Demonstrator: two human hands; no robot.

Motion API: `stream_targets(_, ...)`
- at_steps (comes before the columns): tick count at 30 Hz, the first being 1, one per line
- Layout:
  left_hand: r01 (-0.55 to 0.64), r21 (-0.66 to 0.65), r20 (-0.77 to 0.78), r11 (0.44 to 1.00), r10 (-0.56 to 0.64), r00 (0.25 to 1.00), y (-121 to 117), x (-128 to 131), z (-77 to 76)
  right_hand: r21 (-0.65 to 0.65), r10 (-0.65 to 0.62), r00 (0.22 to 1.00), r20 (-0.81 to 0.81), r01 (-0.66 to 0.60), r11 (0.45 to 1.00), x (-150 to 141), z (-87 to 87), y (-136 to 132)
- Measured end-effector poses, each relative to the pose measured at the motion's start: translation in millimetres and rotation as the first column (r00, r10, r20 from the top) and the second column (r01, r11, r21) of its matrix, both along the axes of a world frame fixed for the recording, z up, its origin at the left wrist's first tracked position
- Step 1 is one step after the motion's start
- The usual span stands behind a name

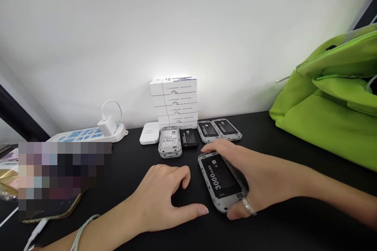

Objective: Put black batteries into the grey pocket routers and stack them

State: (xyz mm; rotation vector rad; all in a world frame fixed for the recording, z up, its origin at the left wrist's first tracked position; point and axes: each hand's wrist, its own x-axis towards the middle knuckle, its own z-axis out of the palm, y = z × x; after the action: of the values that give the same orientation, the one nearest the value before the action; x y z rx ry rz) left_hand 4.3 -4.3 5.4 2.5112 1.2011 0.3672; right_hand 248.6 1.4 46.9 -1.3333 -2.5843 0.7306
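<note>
My right hand (250, 172) grips a small grey handheld device (210, 182), probably a pocket router, by its two ends. Its back is off, and a black battery (224, 178) marked 3000mAh lies in it. My left hand (165, 198) is just left of it, holding nothing, its thumb stretched out and its fingers loosely bent. Behind my hands are stacked devices (170, 141) without batteries showing, a loose black battery (189, 137), and two more open-backed devices, one on the left (207, 130) and one on the right (226, 128), each with a battery inside.
White boxes (181, 98) are stacked against the wall, with white square covers (149, 133) beside them. At the left are a power strip (85, 135) with a plugged-in charger (106, 125) and a phone (55, 211) on a cable. A green bag (330, 117) occupies the right side.
</note>
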Motion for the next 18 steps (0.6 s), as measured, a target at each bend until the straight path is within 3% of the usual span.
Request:
stream_targets(6,0.014,-0.018,-0.007,1.000,-0.014,1.000,1,-1,0.2,-0.002,-0.146,0.959,0.244,0.151,0.989,35,23.8,6)
stream_targets(12,0.034,0.001,0.007,0.999,-0.034,0.999,2,-2,0.1,0.003,-0.200,0.908,0.368,0.214,0.977,50,10.7,14)
stream_targets(18,0.026,-0.010,0.010,1.000,-0.026,1.000,1,-1,1.7,0.093,-0.243,0.933,0.264,0.226,0.970,66,-6.5,15)
